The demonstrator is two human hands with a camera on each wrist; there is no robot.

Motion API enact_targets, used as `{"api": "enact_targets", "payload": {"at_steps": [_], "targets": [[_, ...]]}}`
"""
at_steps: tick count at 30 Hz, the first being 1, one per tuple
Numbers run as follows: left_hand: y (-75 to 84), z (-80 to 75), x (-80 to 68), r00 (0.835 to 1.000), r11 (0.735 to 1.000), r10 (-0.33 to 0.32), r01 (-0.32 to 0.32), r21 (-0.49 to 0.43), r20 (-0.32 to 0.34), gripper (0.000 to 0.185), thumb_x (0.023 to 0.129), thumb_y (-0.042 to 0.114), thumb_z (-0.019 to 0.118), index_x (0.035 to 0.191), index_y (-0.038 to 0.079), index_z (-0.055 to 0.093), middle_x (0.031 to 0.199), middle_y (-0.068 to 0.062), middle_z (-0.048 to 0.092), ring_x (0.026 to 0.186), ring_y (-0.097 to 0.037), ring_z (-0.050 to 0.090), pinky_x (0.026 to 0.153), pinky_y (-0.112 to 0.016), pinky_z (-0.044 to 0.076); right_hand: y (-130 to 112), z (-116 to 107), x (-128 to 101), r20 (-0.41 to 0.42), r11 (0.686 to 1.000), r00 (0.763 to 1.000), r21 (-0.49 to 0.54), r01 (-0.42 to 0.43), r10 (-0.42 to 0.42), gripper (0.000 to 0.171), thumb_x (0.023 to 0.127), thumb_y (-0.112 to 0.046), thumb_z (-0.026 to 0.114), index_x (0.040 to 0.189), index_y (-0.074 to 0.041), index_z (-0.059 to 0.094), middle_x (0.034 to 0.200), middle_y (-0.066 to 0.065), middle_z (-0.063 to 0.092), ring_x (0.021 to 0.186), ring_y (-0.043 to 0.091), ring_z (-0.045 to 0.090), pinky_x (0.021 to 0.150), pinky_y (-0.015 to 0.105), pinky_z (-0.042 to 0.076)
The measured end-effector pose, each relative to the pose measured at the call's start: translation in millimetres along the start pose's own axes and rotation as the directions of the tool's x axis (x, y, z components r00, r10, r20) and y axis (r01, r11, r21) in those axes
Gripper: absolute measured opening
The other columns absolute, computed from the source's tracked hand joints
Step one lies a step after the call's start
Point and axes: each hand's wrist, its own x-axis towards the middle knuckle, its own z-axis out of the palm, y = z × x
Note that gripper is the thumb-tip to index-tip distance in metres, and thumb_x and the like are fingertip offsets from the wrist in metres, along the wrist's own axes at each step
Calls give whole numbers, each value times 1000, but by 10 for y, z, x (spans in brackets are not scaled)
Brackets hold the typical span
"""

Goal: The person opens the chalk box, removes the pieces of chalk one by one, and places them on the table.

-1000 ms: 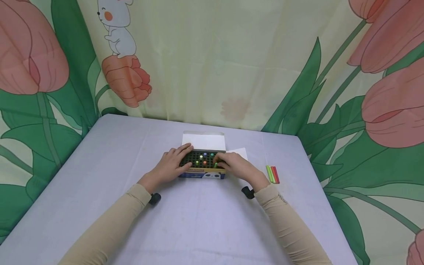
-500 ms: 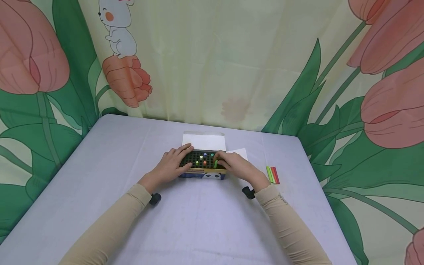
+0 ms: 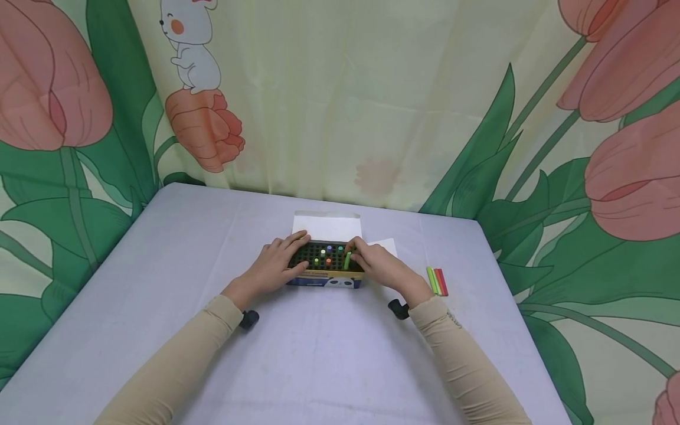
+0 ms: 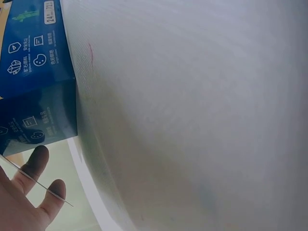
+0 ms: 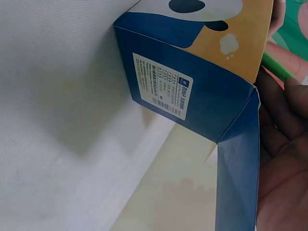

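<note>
A blue and yellow box [image 3: 324,281] stands on the table, a black grid of holes [image 3: 334,267] in its top. Several coloured chalk sticks poke up from the holes. My left hand [image 3: 270,268] lies over the box's left end, thumb along the front edge and fingers stretched toward the back. Two of its fingers [image 4: 55,192] show beside the box end in the left wrist view. Between thumb and fingers my right hand [image 3: 381,265] pinches a green chalk stick [image 3: 347,261], which stands nearly upright over the grid's right end. Part of that stick shows in the right wrist view.
The box's white lid [image 3: 326,227] is folded back behind it, with a white side flap [image 3: 386,245] at the right. A light green chalk stick [image 3: 431,280] and a red chalk stick [image 3: 442,281] lie side by side right of the right hand. A printed curtain hangs behind the table.
My right hand has risen slightly and shifted a little right; more of the green chalk stick shows above the grid. My left hand stays in place.
</note>
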Motion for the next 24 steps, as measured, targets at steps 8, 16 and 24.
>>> {"api": "enact_targets", "payload": {"at_steps": [8, 16, 24], "targets": [[6, 3, -3, 1000, 1000, 6, -6, 8, -16, 70, 106, 54, 50, 165, 21, 29, 172, 1, 23, 134, -39, 47, 105, -64, 37, 24, 12, 0, -34, 1000, 999, 17, 12, -12, 21, 113, -19, 42, 132, -10, 46, 83, 3, 62, 64, 13, 49, 65, 32, 44], [5, 2, 4, 1000, 1000, 1, -1, 5, -16, 70, 106, 54, 50, 165, 21, 29, 172, 2, 23, 134, -39, 47, 106, -63, 37, 15, -2, 10, -53, 999, 999, 30, -13, 15, 21, 114, -20, 37, 132, -12, 42, 74, 2, 55, 59, 13, 43, 62, 32, 42], [9, 14, 5, 1000, 1000, -1, 1, 10, -16, 70, 107, 53, 50, 165, 21, 29, 172, 2, 23, 134, -39, 47, 106, -64, 36, -2, -22, -3, -74, 994, 996, 101, -43, 50, 20, 115, -23, 31, 132, -13, 36, 79, 7, 65, 66, 16, 55, 65, 36, 44]]}}
